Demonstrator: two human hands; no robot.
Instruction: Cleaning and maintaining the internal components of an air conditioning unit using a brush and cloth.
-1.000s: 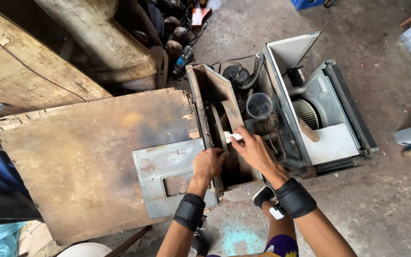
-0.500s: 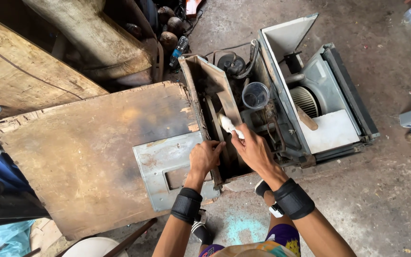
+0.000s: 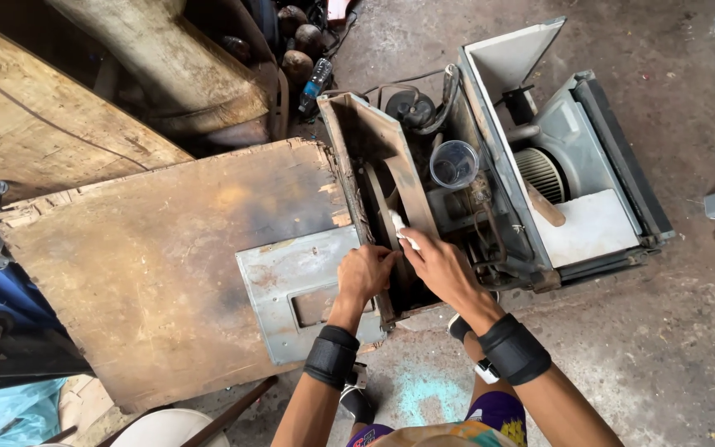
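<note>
Head view: one white rod [image 3: 397,224], clamped in the right hand [image 3: 440,266], sits in the rusty slot of one opened metal cooler [image 3: 490,165], the left hand [image 3: 364,273] curled on its edge beside one grey plate [image 3: 291,281], one worn board [image 3: 151,248] and one clear cup [image 3: 454,164].

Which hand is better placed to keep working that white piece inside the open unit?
Right hand, probably: it already pinches the white piece over the unit; the left hand grips the rusty panel edge.
</note>
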